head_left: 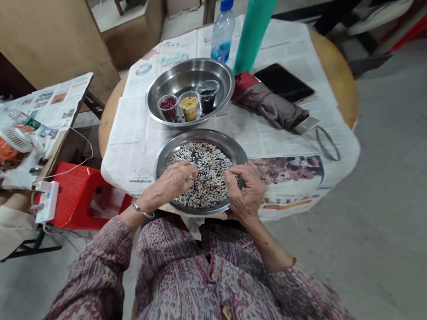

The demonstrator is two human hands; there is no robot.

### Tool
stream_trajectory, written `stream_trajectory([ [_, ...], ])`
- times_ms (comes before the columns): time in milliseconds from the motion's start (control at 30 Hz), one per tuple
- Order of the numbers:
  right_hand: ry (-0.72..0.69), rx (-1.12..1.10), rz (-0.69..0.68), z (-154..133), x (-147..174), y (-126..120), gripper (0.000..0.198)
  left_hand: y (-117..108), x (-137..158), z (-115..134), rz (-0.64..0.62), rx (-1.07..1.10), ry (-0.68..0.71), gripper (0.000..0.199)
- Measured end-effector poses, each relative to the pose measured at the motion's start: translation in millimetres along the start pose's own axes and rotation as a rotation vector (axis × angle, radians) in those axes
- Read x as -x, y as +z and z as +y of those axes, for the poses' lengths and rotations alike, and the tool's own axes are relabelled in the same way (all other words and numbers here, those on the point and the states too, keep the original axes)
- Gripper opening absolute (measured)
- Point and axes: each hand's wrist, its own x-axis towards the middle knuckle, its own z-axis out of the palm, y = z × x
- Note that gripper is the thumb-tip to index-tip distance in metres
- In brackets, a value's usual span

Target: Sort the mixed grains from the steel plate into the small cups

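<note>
1 left hand (181, 179) curled over grains (210, 182), right hand (246, 189) curled at pan rim (230, 145), any pinch unclear, newspaper (290, 143) stretching right

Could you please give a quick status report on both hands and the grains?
Left hand over mixed grains. Right hand at right edge of pan. Grains spread across pan. Three cups in bowl beyond, apart from hands.

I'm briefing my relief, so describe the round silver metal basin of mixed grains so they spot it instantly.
On the newspaper-covered wooden table, find the edge nearest the camera. There, below the left hand and right hand, sits the round silver metal basin. Loose mixed grains cover its floor, while the farther silver metal basin holds clear plastic cups.
</note>
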Motion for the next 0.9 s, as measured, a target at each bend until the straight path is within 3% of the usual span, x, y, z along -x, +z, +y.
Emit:
stream_trajectory([
  [200, 0.025, 0.005, -0.005, -0.4, 0.2, -0.1, 0.017, -13.2, 32.9, 4.8, -0.042, -0.063, -0.03, 0.015],
  [367, 0.01, -0.005, 0.001, 0.5, 0.2, 0.3, 0.016, -1.9, 15.1, 5.8, 0.007, -0.129, 0.003, 0.052],
  [533, -0.003, -0.012, -0.002, 1.5, 0.7, 0.5, 0.015, 17.0, -13.3, -2.9, 0.043, -0.064, 0.054, 0.023],
  [667, 0.007, -0.01, -0.003, 1.1, 0.9, 0.3, 0.016, 19.2, -27.7, -15.0, 0.143, -0.009, -0.003, 0.02],
  [800, 0.023, 0.004, -0.015, -0.2, 0.4, -0.2, 0.018, 11.1, -23.9, -28.4, 0.283, 0.033, -0.064, 0.019],
  [900, 0.024, 0.008, -0.016, -0.7, -0.2, -0.2, 0.018, 4.1, -5.6, -31.1, 0.297, 0.06, -0.084, 0.017],
])
